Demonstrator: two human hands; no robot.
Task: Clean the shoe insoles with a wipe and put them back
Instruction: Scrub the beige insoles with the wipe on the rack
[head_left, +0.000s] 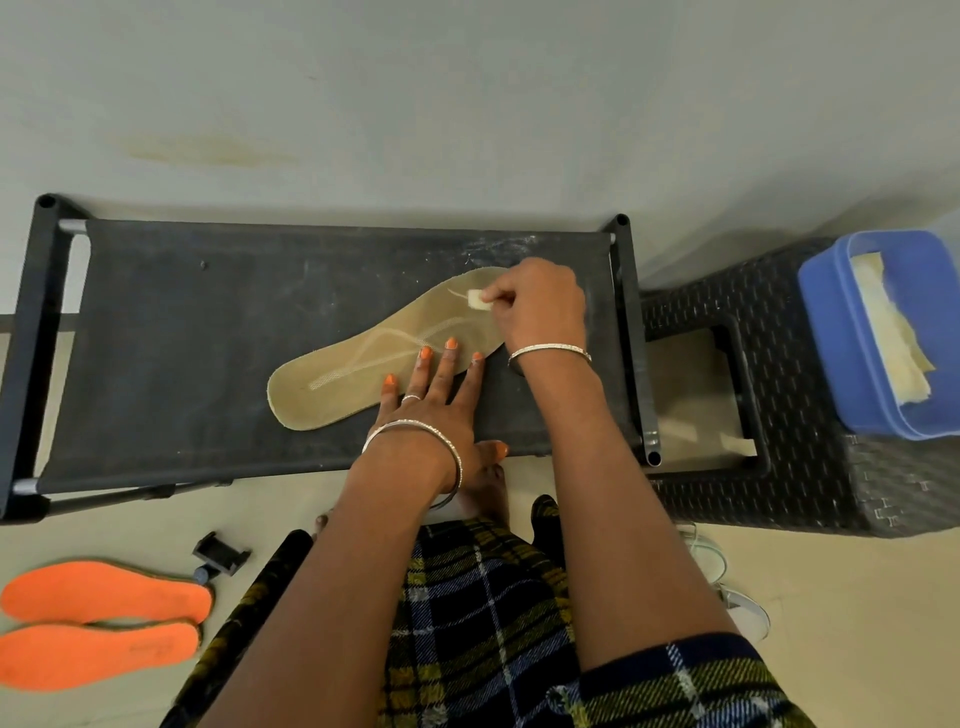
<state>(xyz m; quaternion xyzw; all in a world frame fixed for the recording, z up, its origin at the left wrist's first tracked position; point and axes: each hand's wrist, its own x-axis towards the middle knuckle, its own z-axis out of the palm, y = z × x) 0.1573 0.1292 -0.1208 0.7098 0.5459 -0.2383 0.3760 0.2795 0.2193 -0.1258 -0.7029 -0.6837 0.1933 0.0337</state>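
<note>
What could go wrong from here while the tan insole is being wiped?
The left hand presses only one edge of the tan insole, so its free end might swing on the fabric shelf as the right hand rubs. The wipe is a small pinched piece and could slip out.

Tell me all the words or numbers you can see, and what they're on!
No text here can be read.
Lower orange insole: a faint stamped mark, too blurred to read.
Tan insole: only pale curvy lines, no letters.
Wipe pinched in the right hand: nothing printed that shows.
Blue box: no label in view.
</note>
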